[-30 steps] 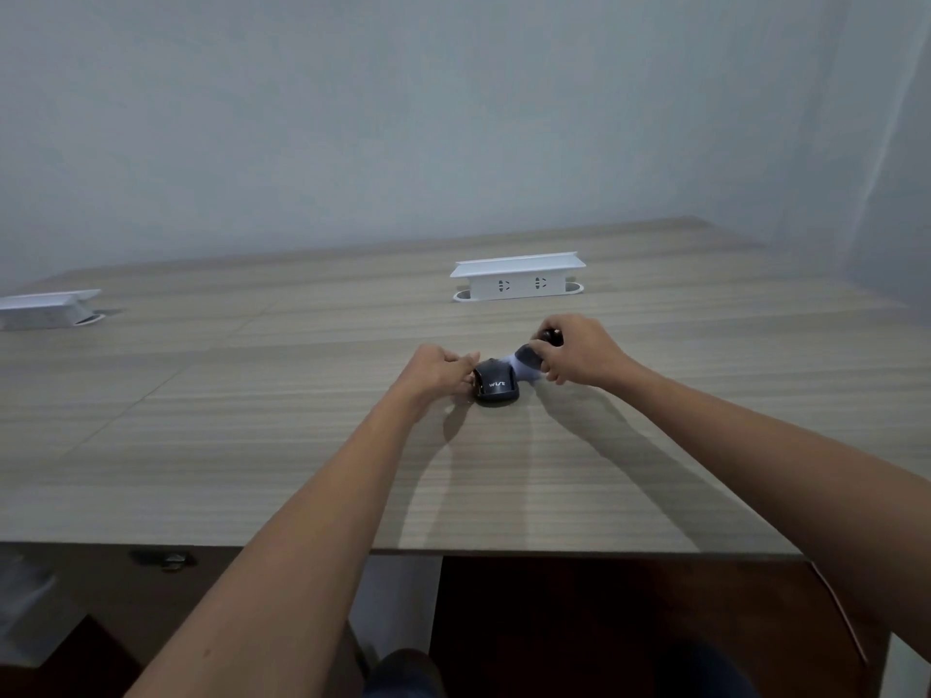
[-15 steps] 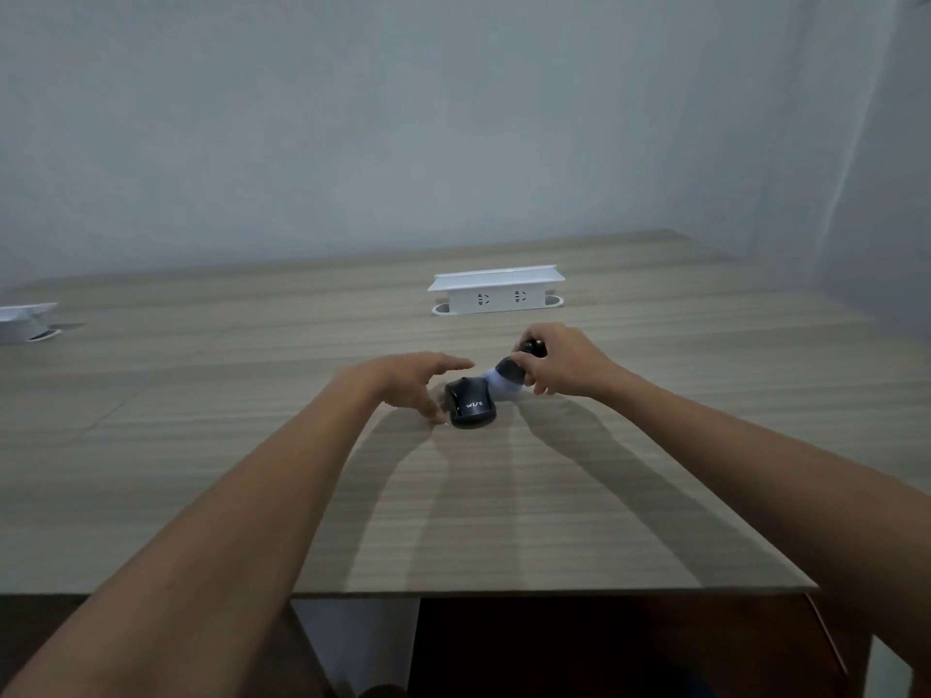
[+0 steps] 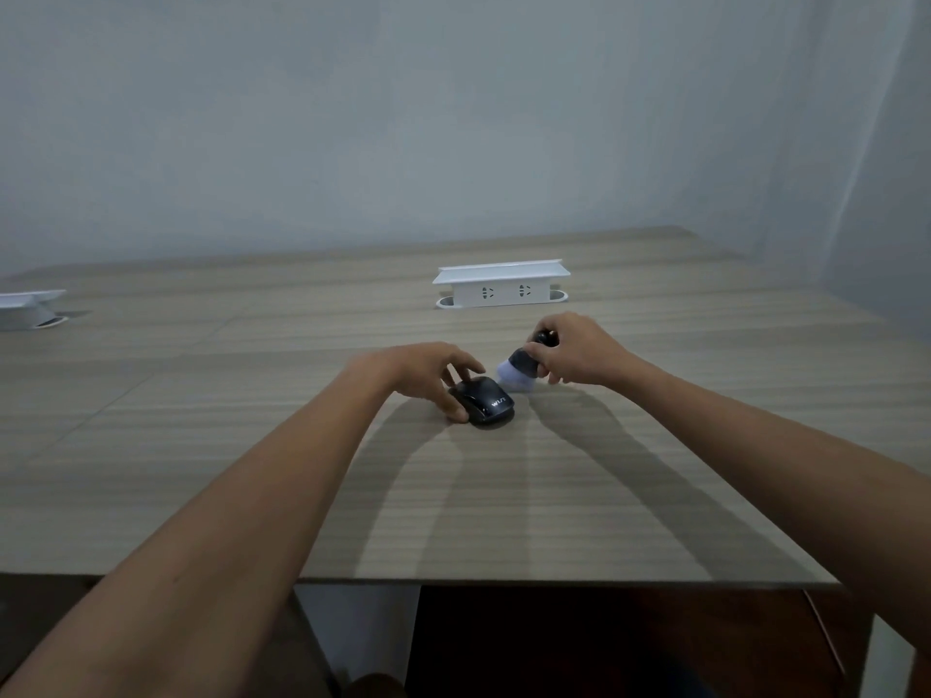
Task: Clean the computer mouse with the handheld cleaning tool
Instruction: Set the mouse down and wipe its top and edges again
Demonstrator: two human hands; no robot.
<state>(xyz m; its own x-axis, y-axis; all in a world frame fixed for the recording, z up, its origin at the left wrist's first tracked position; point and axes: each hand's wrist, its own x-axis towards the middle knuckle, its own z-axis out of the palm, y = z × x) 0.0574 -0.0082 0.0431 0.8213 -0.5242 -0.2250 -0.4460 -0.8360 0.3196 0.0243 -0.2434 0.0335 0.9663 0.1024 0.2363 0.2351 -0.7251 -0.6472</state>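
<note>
Holding the brush [image 3: 519, 370] tight, the right hand [image 3: 579, 352] waits just beside the mouse [image 3: 484, 401]. The left hand [image 3: 420, 367] touches the mouse with loose, spread fingers. A hard sweep could push the mouse away.

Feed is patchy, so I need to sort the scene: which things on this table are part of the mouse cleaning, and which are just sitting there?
Part of the job:
- black mouse, steadied by the left hand
- cleaning brush, gripped by the right hand, bristles beside the mouse

Just lying about:
- white socket box behind the hands
- second white box at far left
- table itself
</note>
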